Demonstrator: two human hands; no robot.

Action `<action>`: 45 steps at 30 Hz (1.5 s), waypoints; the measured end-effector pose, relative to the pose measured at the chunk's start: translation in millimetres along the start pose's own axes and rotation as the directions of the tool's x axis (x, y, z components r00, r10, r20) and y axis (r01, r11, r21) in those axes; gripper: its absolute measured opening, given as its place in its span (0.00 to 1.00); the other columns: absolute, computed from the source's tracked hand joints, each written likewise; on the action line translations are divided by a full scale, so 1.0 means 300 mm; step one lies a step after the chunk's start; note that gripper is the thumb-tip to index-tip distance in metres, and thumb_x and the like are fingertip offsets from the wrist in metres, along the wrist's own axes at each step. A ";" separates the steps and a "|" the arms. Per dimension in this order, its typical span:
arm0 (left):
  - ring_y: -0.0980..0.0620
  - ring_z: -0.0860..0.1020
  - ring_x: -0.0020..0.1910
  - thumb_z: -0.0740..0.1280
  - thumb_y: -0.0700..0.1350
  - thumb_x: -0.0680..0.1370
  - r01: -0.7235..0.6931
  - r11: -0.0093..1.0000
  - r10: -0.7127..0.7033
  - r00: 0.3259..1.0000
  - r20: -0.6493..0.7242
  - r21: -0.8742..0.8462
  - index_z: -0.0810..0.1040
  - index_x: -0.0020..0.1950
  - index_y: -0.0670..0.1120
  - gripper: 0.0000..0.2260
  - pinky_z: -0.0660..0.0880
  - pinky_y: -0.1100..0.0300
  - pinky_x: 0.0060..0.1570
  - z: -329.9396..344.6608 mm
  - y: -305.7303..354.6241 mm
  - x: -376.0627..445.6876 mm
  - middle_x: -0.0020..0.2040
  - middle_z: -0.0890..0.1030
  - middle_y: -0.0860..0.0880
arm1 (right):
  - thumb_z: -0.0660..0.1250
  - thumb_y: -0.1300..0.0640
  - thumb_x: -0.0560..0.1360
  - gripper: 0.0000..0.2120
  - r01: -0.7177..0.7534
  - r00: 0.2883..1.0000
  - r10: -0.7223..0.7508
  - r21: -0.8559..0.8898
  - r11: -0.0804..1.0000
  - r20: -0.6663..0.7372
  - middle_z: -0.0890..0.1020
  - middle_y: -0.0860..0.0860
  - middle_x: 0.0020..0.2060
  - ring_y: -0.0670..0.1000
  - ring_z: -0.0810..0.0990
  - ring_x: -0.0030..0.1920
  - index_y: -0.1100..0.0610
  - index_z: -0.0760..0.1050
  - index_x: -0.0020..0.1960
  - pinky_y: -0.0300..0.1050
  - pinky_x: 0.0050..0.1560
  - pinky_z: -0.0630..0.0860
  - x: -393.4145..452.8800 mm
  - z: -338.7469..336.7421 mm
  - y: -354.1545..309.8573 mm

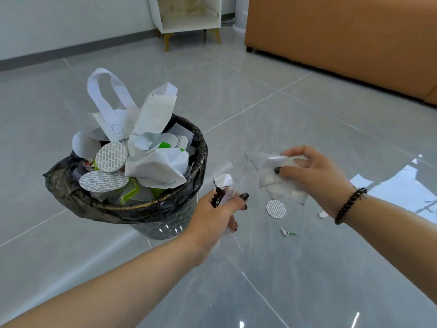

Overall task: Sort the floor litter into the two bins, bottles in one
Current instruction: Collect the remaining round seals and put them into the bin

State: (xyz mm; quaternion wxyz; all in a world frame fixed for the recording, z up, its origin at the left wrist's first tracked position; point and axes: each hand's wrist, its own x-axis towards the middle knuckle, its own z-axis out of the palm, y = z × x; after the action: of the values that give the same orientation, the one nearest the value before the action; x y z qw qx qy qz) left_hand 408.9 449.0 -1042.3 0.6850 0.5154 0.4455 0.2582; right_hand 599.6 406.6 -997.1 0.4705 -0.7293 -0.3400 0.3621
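Beside the overfull bin (pixel 151 209), the left hand (pixel 212 216) has its fingers curled round a dark wrapper (pixel 218 194), the right hand (pixel 314 171) pinches a clear plastic bag (pixel 276 178), and a foil seal (pixel 276 209) lies on the floor (pixel 307 110).

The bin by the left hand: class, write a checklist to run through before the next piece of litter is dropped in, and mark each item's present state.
1. Left hand grips its dark wrapper: ok.
2. Right hand pinches the clear plastic bag: ok.
3. Room left in the bin: not ok, paper heaped above the rim.
4. Floor cleared: not ok, round seal and scraps remain.
5. Second bin in view: not ok.
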 end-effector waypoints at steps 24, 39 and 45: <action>0.52 0.72 0.26 0.66 0.43 0.66 -0.288 0.939 0.188 0.889 -0.416 -0.190 0.81 0.36 0.47 0.04 0.70 0.58 0.32 -0.423 0.056 -0.195 0.26 0.74 0.46 | 0.61 0.58 0.74 0.10 0.873 0.368 -0.260 -0.428 -0.235 0.893 0.74 0.47 0.43 0.52 0.74 0.53 0.46 0.72 0.53 0.46 0.55 0.62 0.104 0.722 -0.292; 0.52 0.71 0.31 0.68 0.40 0.69 -0.387 0.759 0.162 0.891 -0.423 -0.524 0.78 0.33 0.47 0.05 0.70 0.56 0.39 -0.522 0.229 -0.129 0.32 0.74 0.49 | 0.63 0.59 0.75 0.12 0.699 0.676 -0.328 -0.434 0.568 0.660 0.82 0.42 0.44 0.47 0.80 0.44 0.47 0.82 0.51 0.38 0.50 0.76 0.099 0.628 -0.326; 0.57 0.76 0.33 0.67 0.41 0.76 -0.354 0.555 0.048 0.917 -0.395 -0.753 0.76 0.43 0.46 0.03 0.73 0.60 0.51 -0.521 0.297 -0.044 0.36 0.78 0.50 | 0.72 0.57 0.73 0.06 0.366 0.798 -0.347 0.062 0.928 0.493 0.85 0.55 0.43 0.56 0.83 0.45 0.57 0.80 0.48 0.49 0.50 0.81 0.039 0.572 -0.337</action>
State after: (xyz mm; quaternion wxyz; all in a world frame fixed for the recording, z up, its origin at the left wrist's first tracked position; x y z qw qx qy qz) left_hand 275.1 542.4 -965.5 0.7243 0.1415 0.3222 0.5929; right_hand 444.2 524.9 -955.7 0.4137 -0.5433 -0.5868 0.4352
